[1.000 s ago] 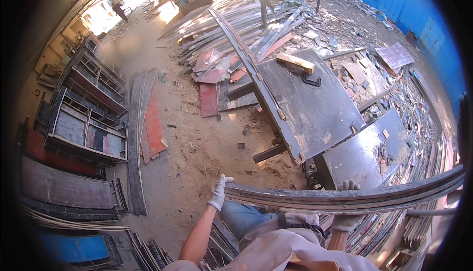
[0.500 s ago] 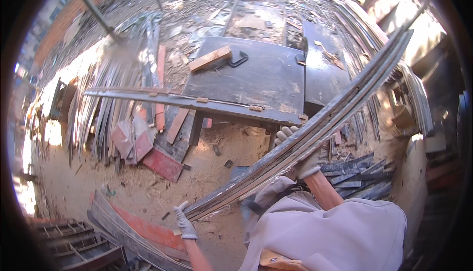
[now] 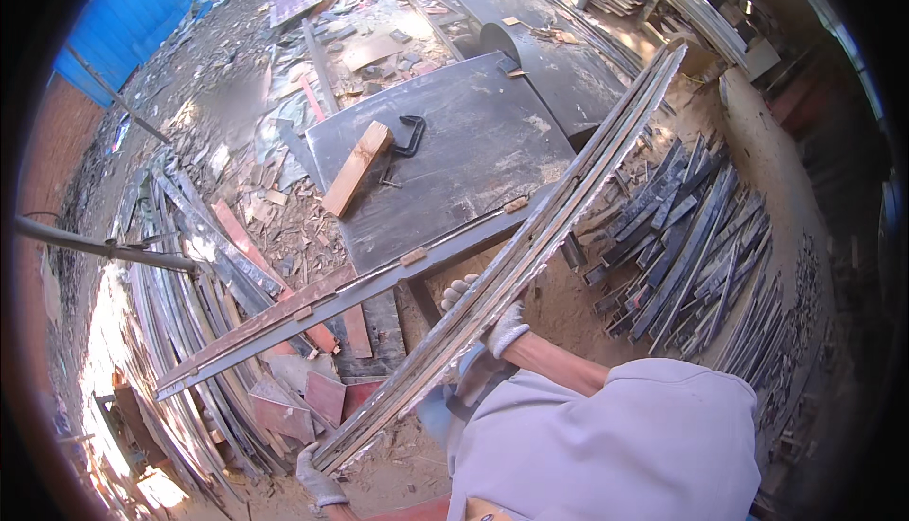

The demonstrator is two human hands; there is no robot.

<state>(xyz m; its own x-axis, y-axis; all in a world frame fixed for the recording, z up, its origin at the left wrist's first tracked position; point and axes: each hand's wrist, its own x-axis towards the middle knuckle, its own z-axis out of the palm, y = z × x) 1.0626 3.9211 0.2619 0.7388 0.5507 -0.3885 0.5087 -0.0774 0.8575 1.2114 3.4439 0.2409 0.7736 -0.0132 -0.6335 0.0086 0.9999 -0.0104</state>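
A bundle of long, thin wooden strips (image 3: 511, 258) slants across my front, from near left to far right. At its near end is my left hand (image 3: 320, 479), in a pale work glove, closed on the strips' end. My right hand (image 3: 507, 330), gloved too, is wrapped round the bundle near its middle; its fingertips show beyond the far side, while the palm is hidden behind the strips. Past the bundle stands a dark-topped worktable (image 3: 464, 176). A long straight rail (image 3: 365, 286) with small wooden blocks runs along the table's near edge and sticks out to the left.
On the table lie a wooden block (image 3: 358, 169) and a black C-shaped clamp (image 3: 413, 136). Piled dark strips (image 3: 686, 237) lie on the ground at right, long strips (image 3: 180, 332) at left. A metal pole (image 3: 104, 251) juts in from the left. Scraps litter the far ground.
My view has turned, bringing the pile of dark strips at right more into sight. The bundle stays in both hands and now slants more steeply in the picture.
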